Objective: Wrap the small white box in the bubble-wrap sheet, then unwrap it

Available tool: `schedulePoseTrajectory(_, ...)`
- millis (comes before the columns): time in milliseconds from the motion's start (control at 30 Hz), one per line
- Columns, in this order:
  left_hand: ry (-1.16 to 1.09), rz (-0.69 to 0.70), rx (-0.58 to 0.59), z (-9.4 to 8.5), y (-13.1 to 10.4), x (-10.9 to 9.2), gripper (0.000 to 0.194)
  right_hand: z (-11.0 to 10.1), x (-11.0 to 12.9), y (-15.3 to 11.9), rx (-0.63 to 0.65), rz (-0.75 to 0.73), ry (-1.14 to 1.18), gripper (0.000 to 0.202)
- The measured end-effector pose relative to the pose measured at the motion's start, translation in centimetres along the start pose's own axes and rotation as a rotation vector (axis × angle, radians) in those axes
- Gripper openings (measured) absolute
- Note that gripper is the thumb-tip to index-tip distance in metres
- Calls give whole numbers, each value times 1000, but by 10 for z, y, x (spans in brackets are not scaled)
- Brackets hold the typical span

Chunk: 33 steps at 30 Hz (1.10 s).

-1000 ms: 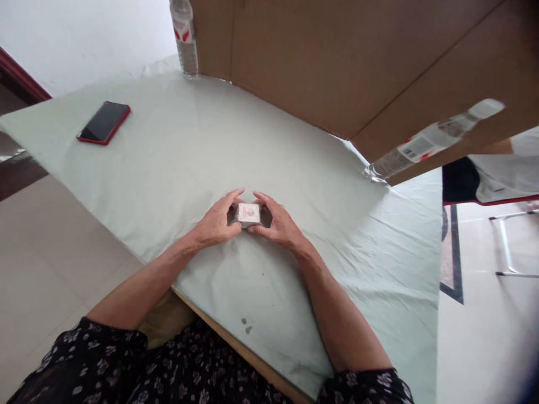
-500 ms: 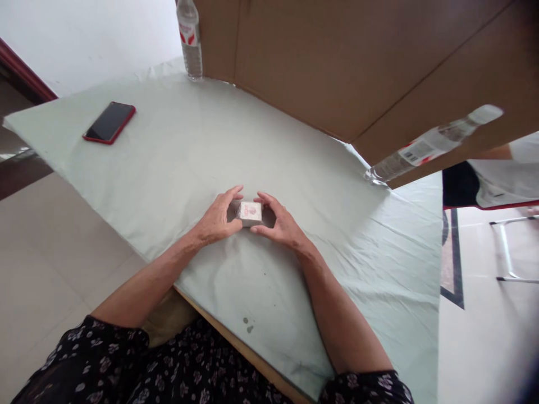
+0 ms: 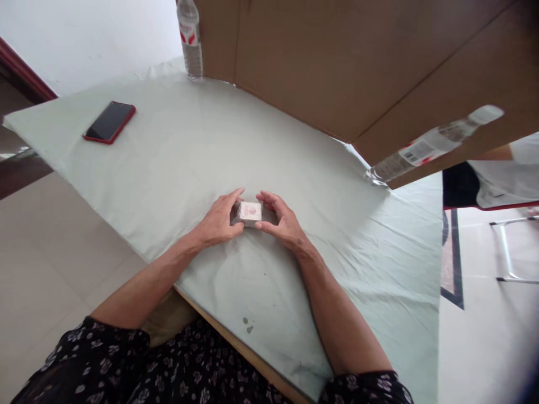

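A small white pack (image 3: 251,211) with red print on its top, apparently in clear wrap, sits on the pale green tablecloth in front of me. My left hand (image 3: 222,217) curves around its left end, thumb near the front edge and fingers by the far edge. Around the right end curves my right hand (image 3: 281,219) in the same way, its thumb tip close to the front right corner. Both hands are open, with gaps between palms and pack. Whether any fingertip touches the pack is hard to make out.
A phone in a red case (image 3: 109,122) lies at the far left. One water bottle (image 3: 191,42) stands at the back, another bottle (image 3: 425,148) at the right, both beside a brown cardboard panel (image 3: 320,62). Beyond the panel, part of a person (image 3: 501,179) shows at right.
My hands have shifted very slightly, the right thumb moving a little to the right along the pack's front. The pack stays in the same place.
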<state>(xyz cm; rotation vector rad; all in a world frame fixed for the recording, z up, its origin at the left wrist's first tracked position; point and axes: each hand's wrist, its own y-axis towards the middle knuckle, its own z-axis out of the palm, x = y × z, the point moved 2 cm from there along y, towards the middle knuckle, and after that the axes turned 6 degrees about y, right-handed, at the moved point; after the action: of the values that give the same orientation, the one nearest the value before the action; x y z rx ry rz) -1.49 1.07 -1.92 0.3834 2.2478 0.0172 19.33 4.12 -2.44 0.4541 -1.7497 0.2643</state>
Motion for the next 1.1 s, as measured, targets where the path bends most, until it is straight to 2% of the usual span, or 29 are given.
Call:
schedulePoseTrajectory(167,9,-16,-8,2,0,0,82,3,-2,0,19,-44,-39,86)
schedulePoseTrajectory(433,-1,-38,4,1,-1,-2,80,3,-2,0,-1,-66,-159,71)
schedulePoseTrajectory(967,-22,-6,-10,2,-1,0,80,-1,5,-1,22,-38,-122,73)
schedulePoseTrajectory(1100,-20,3,-16,2,-1,1,81,-2,14,-3,-57,-108,-177,56)
